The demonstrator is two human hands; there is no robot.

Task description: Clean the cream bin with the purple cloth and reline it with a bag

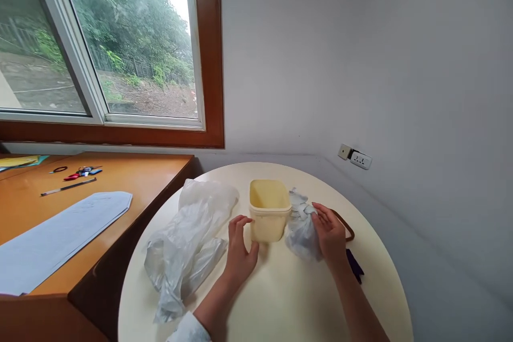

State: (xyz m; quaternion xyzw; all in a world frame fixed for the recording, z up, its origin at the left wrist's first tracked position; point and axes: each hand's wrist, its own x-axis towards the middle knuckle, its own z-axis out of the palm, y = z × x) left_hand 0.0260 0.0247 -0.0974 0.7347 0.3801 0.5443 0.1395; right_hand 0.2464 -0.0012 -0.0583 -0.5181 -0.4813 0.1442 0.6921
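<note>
A pale yellow plastic bin stands upright on the round table, its inside partly visible. By the bin's left side is my left hand, thumb and fingers apart, holding nothing; its fingertips are at the wall, and I cannot tell whether they press on it. My right hand has its fingers closed on the right side of a tied, whitish plastic bag, near the knot. That bag sits right beside the bin, and its contents cannot be made out. Left of my left hand lies a crumpled clear plastic bag.
The round cream table stands against the wall. A brown loop and a dark purple piece lie beyond my right hand. On the wooden desk at left are white paper sheets, a pen and several small items.
</note>
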